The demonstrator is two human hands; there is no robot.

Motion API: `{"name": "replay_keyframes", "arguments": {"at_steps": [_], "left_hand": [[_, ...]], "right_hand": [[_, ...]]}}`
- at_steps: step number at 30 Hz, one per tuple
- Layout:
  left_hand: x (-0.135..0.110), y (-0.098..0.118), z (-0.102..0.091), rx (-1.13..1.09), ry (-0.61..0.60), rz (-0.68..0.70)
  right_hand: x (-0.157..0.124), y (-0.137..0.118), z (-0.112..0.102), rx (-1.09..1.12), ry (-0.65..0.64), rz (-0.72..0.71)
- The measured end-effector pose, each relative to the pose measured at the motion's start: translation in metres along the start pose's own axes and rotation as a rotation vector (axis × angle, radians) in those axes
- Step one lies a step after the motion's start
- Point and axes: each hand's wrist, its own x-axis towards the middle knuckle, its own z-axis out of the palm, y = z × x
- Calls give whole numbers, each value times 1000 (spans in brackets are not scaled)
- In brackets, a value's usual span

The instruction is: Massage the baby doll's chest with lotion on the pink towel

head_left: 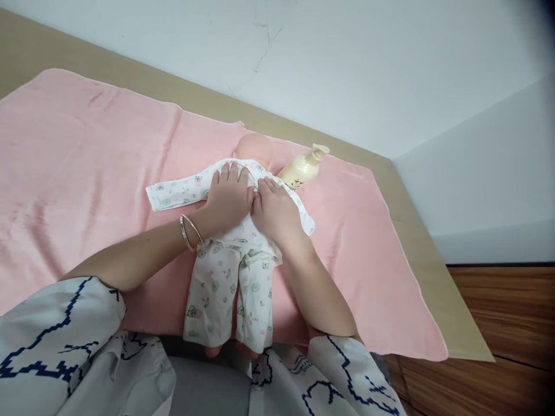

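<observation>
Head view: we find one doll lying mid-frame on a pink blanket, dressed in a white printed top and matching trousers.
Doll's long axis: runs from the wearer toward the wall, leaning slightly right at its far end.
Doll's ends: the bald head points to the wall, the feet to the wearer, at the blanket's near edge.
Doll's arms: one sleeve extends left across the blanket; the other slopes down to the right.
Left hand: palm down on the top, fingers straightened and slightly parted, aimed toward the head.
Right hand: palm down beside it on the same cloth, fingers extended, nearly together, angled up and left.
Thumbs: side by side at mid-torso; we cannot tell whether they touch.
Left wrist: bears a bangle.
Pump bottle: near the doll's head, on the right, nozzle end farthest from the wearer.
</observation>
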Motion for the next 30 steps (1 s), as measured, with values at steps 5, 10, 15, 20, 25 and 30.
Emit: {"name": "replay_keyframes", "arguments": {"at_steps": [5,10,15,20,25,30], "left_hand": [[-22,20,-10,66,-42,76],[-16,12,-13,10,-10,88],[3,-8,-3,-4,37,66],[3,-7,1,10,82,76],[-11,8,-8,114,35,113],[-11,9,-15,91,-1,108]], "right_hand": [[16,18,5,98,-55,-8],[4,2,4,-26,46,28],[-10,-14,-5,-54,88,1],[1,-1,0,29,46,28],[17,19,12,132,14,5],[9,6,6,85,64,22]]}}
